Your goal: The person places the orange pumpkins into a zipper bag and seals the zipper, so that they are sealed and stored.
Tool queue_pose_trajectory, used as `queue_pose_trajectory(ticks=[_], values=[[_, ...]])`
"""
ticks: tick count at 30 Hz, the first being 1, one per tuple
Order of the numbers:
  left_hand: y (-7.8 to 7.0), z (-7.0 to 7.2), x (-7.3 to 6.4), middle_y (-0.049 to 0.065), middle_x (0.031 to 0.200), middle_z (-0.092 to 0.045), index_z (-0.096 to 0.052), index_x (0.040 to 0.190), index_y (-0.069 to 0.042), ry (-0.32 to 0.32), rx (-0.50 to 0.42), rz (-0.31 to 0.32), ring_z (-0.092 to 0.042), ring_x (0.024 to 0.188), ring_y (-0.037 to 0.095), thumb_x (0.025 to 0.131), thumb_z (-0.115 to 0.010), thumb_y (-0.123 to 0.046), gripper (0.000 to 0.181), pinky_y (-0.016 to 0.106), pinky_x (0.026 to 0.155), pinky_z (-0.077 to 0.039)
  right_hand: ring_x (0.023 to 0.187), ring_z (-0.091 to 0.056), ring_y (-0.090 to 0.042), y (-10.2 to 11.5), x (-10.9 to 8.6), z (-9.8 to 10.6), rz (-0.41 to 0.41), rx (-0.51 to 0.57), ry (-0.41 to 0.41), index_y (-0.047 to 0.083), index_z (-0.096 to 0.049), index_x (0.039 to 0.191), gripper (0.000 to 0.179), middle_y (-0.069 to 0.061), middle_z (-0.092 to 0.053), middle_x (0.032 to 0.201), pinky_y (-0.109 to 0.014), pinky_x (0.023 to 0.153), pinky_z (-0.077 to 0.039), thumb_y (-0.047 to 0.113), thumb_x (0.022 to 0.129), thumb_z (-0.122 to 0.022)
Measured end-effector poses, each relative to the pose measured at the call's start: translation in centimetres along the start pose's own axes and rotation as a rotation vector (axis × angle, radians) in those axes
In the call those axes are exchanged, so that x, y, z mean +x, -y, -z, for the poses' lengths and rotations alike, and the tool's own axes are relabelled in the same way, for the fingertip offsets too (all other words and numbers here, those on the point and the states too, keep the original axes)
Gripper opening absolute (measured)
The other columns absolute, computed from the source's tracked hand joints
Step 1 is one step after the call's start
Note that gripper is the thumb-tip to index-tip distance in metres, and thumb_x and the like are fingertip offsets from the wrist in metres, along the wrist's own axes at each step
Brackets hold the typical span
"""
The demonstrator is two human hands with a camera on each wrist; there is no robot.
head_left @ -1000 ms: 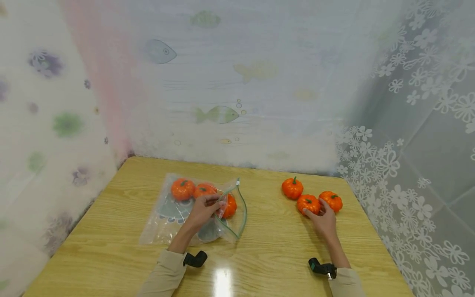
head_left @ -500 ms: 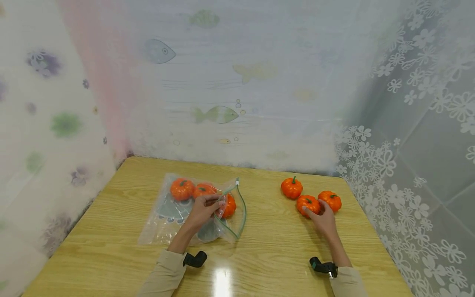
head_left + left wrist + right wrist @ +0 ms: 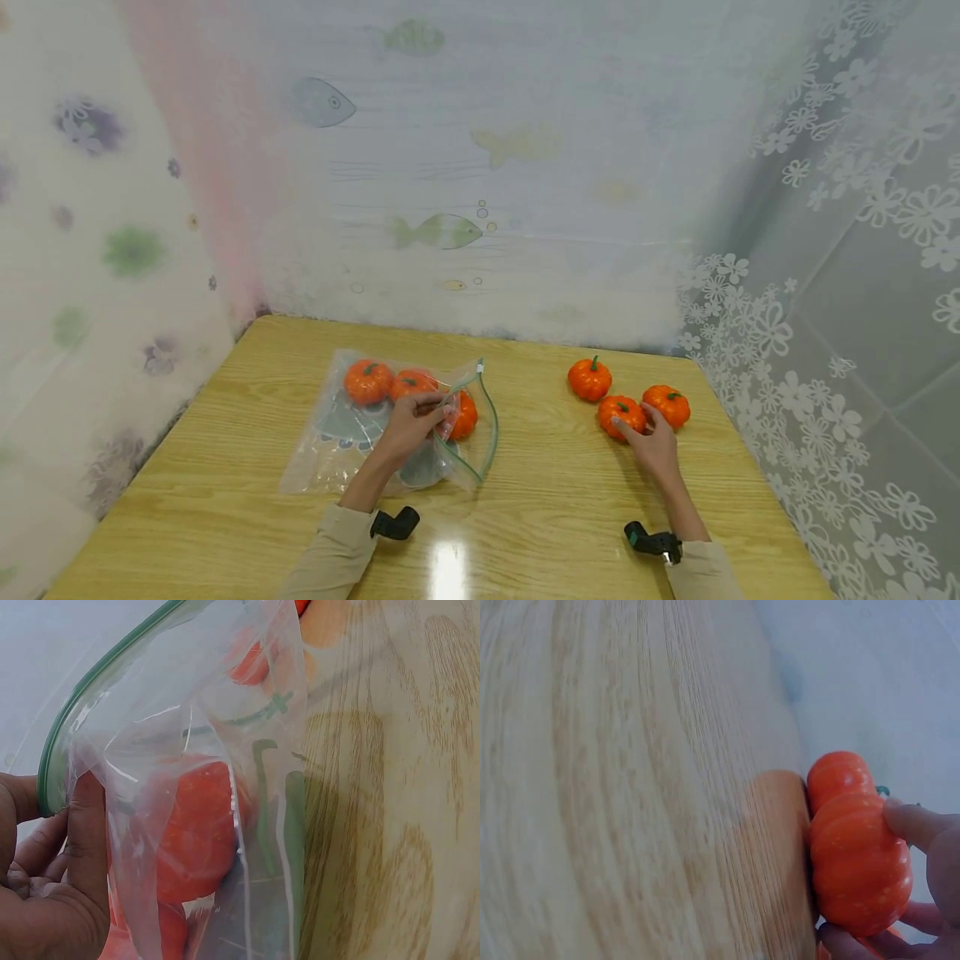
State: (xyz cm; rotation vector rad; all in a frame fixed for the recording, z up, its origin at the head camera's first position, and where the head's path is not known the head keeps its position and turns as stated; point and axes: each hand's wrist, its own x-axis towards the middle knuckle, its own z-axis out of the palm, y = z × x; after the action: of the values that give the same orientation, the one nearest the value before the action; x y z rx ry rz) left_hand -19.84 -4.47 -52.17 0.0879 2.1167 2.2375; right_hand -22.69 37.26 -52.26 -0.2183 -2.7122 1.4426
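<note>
My left hand (image 3: pixel 411 427) pinches the green-edged rim of a clear zip bag (image 3: pixel 307 467) between thumb and fingers, and the mouth gapes to the right. Three small orange pumpkins lie inside: one at the far left (image 3: pixel 368 382), a middle one (image 3: pixel 412 383), and one near the mouth (image 3: pixel 466 415), partly behind the hand. On the right, my right hand (image 3: pixel 657 446) grips the nearest loose pumpkin (image 3: pixel 619 417), thumb on one side and fingers on the other. In the right wrist view that ribbed pumpkin (image 3: pixel 861 862) is low at the tabletop.
Two more loose pumpkins sit close by the right hand, one behind (image 3: pixel 589 380) and one to its right (image 3: pixel 667 407). The wooden table (image 3: pixel 540 500) ends at a patterned curtain (image 3: pixel 480 275) at the back. Curtains also flank both sides.
The pumpkin in the right hand has tilted or shifted very slightly toward me. The left hand and bag hold still.
</note>
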Motion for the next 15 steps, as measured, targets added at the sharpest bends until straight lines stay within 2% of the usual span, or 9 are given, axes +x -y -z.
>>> queue_pose_trajectory(ticks=[6,8,11,15], values=[[0.0,0.0,0.1,0.013,0.104,-0.070,-0.060,0.133,0.009,-0.008,0.001,0.003,-0.063,0.070,0.010,0.100,-0.065,-0.006,0.037,0.021,0.055,-0.049,0.132,-0.047,-0.046,0.0,-0.3,-0.1,0.006,-0.013,-0.024,-0.005,-0.032,0.156,0.080,-0.031,-0.038,0.153,-0.055,0.109,-0.042,0.038,0.098,-0.069],[0.0,0.0,0.1,0.012,0.104,-0.070,-0.060,0.133,0.009,-0.011,-0.001,0.006,-0.063,0.070,0.010,0.100,-0.065,-0.006,0.036,0.021,0.055,-0.049,0.128,-0.052,-0.046,0.1,-0.5,-0.2,0.013,-0.017,-0.051,-0.004,-0.037,0.154,0.080,-0.030,-0.042,0.150,-0.051,0.105,-0.047,0.038,0.096,-0.072],[0.1,0.0,0.2,0.013,0.104,-0.070,-0.060,0.133,0.009,-0.011,-0.003,0.008,-0.064,0.071,0.010,0.100,-0.065,-0.006,0.036,0.021,0.055,-0.049,0.122,-0.058,-0.044,0.3,-0.8,-0.5,0.033,0.002,-0.102,-0.002,-0.046,0.150,0.078,-0.028,-0.049,0.145,-0.032,0.093,-0.054,0.036,0.091,-0.079],[0.1,0.1,0.2,0.014,0.105,-0.070,-0.060,0.133,0.009,-0.011,-0.003,0.009,-0.064,0.072,0.011,0.100,-0.065,-0.008,0.037,0.021,0.055,-0.049,0.114,-0.064,-0.040,0.7,-1.1,-1.1,0.072,0.055,-0.130,0.001,-0.056,0.143,0.072,-0.023,-0.057,0.137,-0.011,0.075,-0.050,0.031,0.085,-0.085]])
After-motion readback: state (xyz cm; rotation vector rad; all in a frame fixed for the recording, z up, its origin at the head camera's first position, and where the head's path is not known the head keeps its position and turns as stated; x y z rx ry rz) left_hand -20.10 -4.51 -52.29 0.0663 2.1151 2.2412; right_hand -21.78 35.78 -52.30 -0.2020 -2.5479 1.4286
